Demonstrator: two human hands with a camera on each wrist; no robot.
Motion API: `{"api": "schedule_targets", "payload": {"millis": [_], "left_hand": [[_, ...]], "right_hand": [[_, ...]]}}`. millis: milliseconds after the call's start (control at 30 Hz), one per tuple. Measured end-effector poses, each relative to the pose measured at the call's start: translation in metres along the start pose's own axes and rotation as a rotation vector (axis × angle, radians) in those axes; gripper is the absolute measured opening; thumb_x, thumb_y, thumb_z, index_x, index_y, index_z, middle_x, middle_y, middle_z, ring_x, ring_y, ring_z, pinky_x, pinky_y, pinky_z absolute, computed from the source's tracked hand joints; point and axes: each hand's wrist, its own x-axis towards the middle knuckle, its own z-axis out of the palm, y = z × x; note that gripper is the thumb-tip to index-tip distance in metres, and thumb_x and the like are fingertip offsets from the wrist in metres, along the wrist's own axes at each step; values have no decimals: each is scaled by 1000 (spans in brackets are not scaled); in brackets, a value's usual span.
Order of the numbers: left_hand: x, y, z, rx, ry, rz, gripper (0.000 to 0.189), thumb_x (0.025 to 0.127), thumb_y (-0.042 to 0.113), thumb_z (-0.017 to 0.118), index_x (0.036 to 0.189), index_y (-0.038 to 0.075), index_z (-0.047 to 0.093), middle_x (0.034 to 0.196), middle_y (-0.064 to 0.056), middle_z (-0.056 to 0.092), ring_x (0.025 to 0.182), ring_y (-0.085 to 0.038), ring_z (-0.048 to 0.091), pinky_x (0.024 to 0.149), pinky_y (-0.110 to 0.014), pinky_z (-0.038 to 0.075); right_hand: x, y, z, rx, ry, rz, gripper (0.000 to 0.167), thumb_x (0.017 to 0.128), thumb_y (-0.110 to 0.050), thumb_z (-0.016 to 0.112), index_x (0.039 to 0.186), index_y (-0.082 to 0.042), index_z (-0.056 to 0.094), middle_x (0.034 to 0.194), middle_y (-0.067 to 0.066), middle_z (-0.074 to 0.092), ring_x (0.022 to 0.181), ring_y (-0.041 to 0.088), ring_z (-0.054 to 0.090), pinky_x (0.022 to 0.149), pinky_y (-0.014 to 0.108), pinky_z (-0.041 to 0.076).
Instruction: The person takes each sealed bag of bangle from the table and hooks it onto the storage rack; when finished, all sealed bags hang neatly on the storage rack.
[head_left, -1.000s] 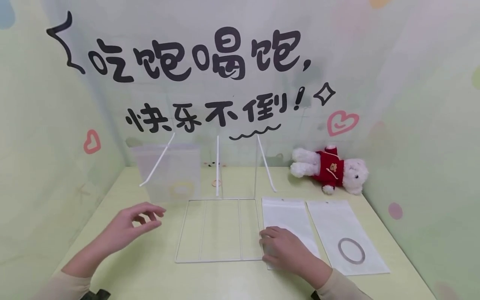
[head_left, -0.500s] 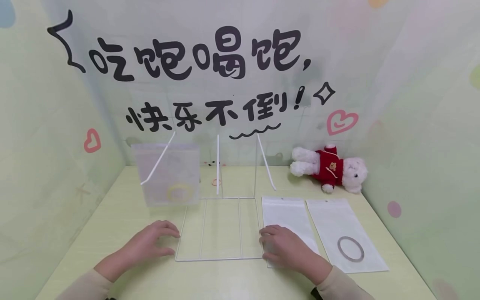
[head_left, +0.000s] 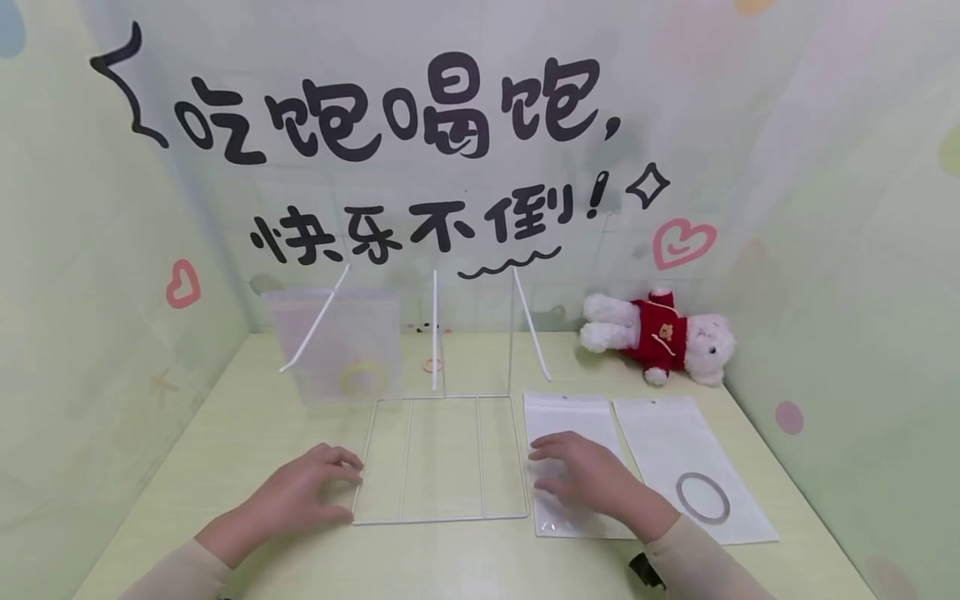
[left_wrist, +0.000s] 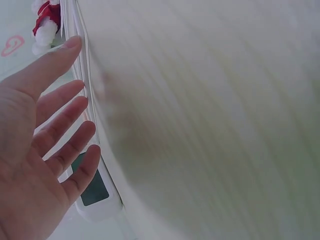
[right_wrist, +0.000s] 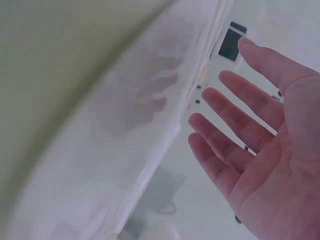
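Note:
A white wire display rack [head_left: 435,333] stands on the table, with three slanting arms above a flat wire base. From its left arm hangs a translucent zip bag [head_left: 375,333] with a yellow ring [head_left: 363,365] showing in it. My left hand [head_left: 296,496] is at the base's left side, its relaxed fingertips at the wire; whether they touch it I cannot tell. My right hand [head_left: 592,475], fingers loosely spread, is just right of the base and over a white zip bag [head_left: 566,417], holding nothing. Both palms show in the wrist views.
Farther right lies a second white zip bag [head_left: 660,442], showing a grey ring [head_left: 726,502]. A plush bear [head_left: 663,337] in red lies at the back right. Printed fabric walls [head_left: 840,292] enclose the table. The left wrist view shows a white device [left_wrist: 95,212] with a dark screen.
My left hand has come right and down to the rack base's left side. My right hand has shifted slightly right, away from the base's right edge. The hanging bag has swung a little.

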Motion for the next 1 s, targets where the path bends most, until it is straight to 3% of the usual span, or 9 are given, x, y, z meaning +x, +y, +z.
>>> {"api": "schedule_targets", "payload": {"millis": [100, 300, 600, 867, 1000], "left_hand": [[0, 1, 0, 25, 8, 23, 42, 74, 43, 89, 109, 25, 77, 127, 10, 68, 115, -19, 62, 94, -44, 59], [-1, 2, -1, 39, 8, 41, 41, 74, 43, 89, 109, 25, 77, 126, 10, 68, 113, -17, 62, 93, -44, 59], [-2, -1, 2, 19, 12, 28, 38, 76, 45, 88, 109, 27, 77, 126, 13, 67, 114, -17, 62, 93, -44, 59], [-2, 1, 3, 16, 6, 0, 38, 77, 44, 88, 110, 29, 77, 128, 14, 66, 116, -17, 62, 93, -46, 59], [-3, 3, 3, 9, 11, -10, 39, 76, 43, 88, 111, 29, 77, 128, 14, 66, 117, -17, 62, 94, -47, 59]], "right_hand": [[4, 13, -12, 54, 15, 72, 31, 91, -28, 79, 118, -13, 77, 130, 2, 71, 126, 28, 63, 107, 50, 52], [12, 52, -26, 64, 68, 92, 29, 90, -22, 80, 117, -10, 77, 120, 4, 75, 120, 31, 66, 106, 54, 53], [19, 107, -35, 79, 78, 162, 25, 92, -17, 78, 115, -7, 76, 115, 9, 76, 114, 36, 67, 103, 58, 52], [26, 136, -40, 94, 25, 222, 27, 92, -16, 78, 117, -7, 75, 115, 9, 75, 108, 32, 66, 99, 56, 55], [29, 145, -40, 88, 22, 193, 25, 91, -14, 78, 115, -5, 76, 114, 11, 75, 109, 35, 66, 100, 57, 54]]}}
